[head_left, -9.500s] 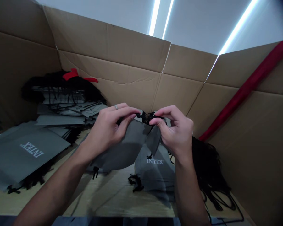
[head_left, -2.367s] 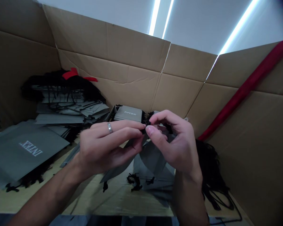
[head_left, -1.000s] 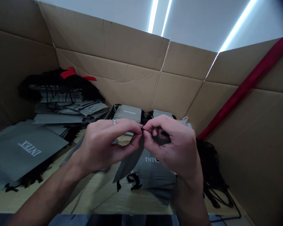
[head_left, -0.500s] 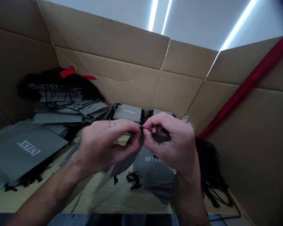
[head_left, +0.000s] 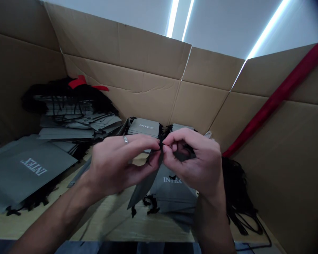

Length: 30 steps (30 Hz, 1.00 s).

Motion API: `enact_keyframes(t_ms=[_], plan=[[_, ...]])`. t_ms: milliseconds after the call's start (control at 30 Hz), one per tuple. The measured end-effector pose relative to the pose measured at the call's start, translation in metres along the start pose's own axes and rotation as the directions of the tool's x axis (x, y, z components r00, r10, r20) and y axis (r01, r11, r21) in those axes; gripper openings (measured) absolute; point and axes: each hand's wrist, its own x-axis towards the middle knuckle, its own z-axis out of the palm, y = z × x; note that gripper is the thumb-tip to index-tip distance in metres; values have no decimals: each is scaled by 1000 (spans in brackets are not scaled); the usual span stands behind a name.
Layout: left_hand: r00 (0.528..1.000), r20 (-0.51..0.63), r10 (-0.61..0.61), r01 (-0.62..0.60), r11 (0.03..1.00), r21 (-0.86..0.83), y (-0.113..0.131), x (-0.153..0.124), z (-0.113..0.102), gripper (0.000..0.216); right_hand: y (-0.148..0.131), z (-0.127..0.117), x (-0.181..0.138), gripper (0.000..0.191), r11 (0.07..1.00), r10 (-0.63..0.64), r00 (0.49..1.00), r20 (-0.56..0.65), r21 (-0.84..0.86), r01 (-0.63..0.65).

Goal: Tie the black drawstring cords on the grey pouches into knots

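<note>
Grey pouch [head_left: 145, 183] hangs slightly lower between both hands than before.

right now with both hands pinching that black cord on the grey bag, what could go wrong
1. The left hand and right hand pinch the black cord only at the fingertips. It could slip, and the grey bag hanging below might drop.
2. The bag's dangling cord end hangs close to the loose cords lying beneath it, so they might snag.
</note>
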Motion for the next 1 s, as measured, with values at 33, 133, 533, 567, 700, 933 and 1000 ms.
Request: enact_keyframes(t_ms=[33,133,533,567,700,933,1000], plan=[[999,1,43,-43,997,68,2,-1,0,26,0,0,0,16,1000,-3,1000,4,-7,3],[995,13,99,-100,983,155,5,-3,1,25,1,1,1,16,999,-23,1000,4,-26,23],[987,-15,-161,146,928,-344,-4,1,5,26,-1,2,1,19,999,-34,999,-39,7,34],[982,2,-187,174,909,-380,-5,1,5,26,-1,2,1,19,1000,-28,999,-44,6,28],[961,46,-274,257,815,-519,-5,3,7,21,-4,3,0,18,1000,24,998,-63,6,-23],[885,212,-415,451,646,-615,-2,10,12,27,-5,6,-1,15,995,81,984,-159,-36,-88],[880,239,-411,468,665,-582,0,10,13,21,-5,6,-1,15,994,86,981,-173,-48,-96]])
